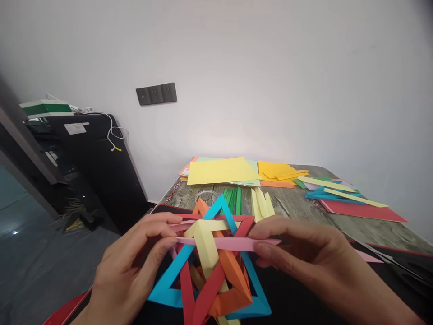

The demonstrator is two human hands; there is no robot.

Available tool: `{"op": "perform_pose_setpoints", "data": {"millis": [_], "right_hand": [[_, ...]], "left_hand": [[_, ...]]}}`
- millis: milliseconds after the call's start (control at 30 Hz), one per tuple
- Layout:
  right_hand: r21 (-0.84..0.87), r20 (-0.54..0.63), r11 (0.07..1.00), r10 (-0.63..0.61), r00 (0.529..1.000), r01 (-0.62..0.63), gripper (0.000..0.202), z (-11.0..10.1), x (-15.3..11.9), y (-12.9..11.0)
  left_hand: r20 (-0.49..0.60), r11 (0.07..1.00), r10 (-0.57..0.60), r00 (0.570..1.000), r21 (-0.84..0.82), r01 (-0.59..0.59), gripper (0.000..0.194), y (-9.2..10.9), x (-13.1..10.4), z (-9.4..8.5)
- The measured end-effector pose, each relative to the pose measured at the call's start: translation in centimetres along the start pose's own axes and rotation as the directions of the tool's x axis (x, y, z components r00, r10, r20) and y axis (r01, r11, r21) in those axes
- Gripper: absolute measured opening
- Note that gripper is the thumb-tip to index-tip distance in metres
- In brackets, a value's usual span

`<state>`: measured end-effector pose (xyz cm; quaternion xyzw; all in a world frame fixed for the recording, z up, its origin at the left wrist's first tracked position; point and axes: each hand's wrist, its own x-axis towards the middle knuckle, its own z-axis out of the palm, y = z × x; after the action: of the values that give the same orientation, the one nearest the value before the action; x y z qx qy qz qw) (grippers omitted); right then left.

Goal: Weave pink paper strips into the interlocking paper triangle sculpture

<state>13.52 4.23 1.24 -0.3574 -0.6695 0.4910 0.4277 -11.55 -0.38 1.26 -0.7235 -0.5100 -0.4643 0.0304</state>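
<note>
Paper star (206, 255) is between left hand (133, 257) and right hand (304, 253), pink strip (233, 244) across its upper part. Left fingers pinch the strip at the star's left side, right fingers at its right (tip protruding). Green strips (233, 201) lie beyond the star.

The left hand (135, 257) and right hand (301, 250) pinch a pink strip (233, 244) near its ends, drawn across a many-coloured paper star (207, 255) above a black mat (287, 300). Over by the far edge of the table (287, 203) lies a yellow sheet (221, 171); near its right edge, a red sheet (365, 211). Scissors (389, 259) lie beside the right wrist.
</note>
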Motion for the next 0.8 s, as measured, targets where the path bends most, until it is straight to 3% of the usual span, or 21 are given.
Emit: {"op": "perform_pose_setpoints", "data": {"millis": [167, 300, 433, 533, 633, 733, 800], "right_hand": [[0.116, 0.052, 0.993, 0.025, 0.998, -0.031, 0.017, 0.2, -0.2, 0.0], [0.117, 0.066, 0.993, 0.020, 0.998, -0.027, 0.037, 0.1, -0.5, -0.2], [0.033, -0.027, 0.997, -0.062, 0.998, 0.063, 0.032, -0.7, -0.5, -0.6], [-0.042, -0.096, 0.984, -0.177, 0.980, 0.174, 0.031, -1.4, -0.5, -0.9], [-0.137, -0.105, 0.953, -0.283, 0.953, 0.268, 0.028, -1.8, -0.4, -1.0], [-0.237, -0.089, 0.907, -0.378, 0.922, 0.349, 0.029, -1.4, -0.4, -0.9], [-0.283, -0.100, 0.879, -0.424, 0.900, 0.383, 0.032, -0.9, -0.4, -0.9]], "left_hand": [[-0.004, 0.998, -0.059, 0.998, 0.000, 0.059, 0.007, 0.2, 0.2, -0.2], [-0.002, 0.978, -0.186, 0.983, -0.096, 0.185, 0.014, -0.2, 0.8, -0.2], [0.154, 0.905, -0.280, 0.948, -0.287, 0.314, 0.018, -0.4, 1.1, 0.3], [0.344, 0.801, -0.264, 0.901, -0.442, 0.404, 0.016, -0.5, 0.8, 1.1], [0.526, 0.724, -0.212, 0.824, -0.482, 0.494, 0.012, -0.6, 0.5, 1.6], [0.678, 0.787, -0.139, 0.722, -0.367, 0.496, 0.005, -0.8, 0.9, 0.9], [0.705, 0.890, -0.108, 0.701, -0.245, 0.384, 0.016, -0.7, 1.8, -0.1]]}}
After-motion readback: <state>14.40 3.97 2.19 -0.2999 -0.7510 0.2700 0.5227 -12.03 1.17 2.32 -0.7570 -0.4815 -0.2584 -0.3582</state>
